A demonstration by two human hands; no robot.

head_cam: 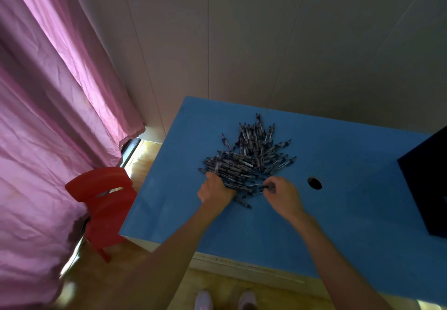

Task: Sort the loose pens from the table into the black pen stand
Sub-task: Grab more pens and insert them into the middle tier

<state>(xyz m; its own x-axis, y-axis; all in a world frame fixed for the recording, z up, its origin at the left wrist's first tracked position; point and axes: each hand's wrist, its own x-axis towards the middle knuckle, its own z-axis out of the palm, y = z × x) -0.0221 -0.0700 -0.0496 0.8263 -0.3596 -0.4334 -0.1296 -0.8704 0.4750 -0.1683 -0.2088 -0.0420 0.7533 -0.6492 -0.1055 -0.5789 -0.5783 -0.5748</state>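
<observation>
— Gathering from the near edge, I see my left hand [216,190] curled into the pen pile [249,154], fingers [211,176] buried among barrels, likely bunching several.

— And the right?

— My right hand [281,194] pinches one pen [262,187] at its fingertips [272,185], probably teasing it free. Beyond both sets of fingers the heap fans out on the blue table [338,225]; a black box [428,184], perhaps the stand, sits well right of them.
</observation>
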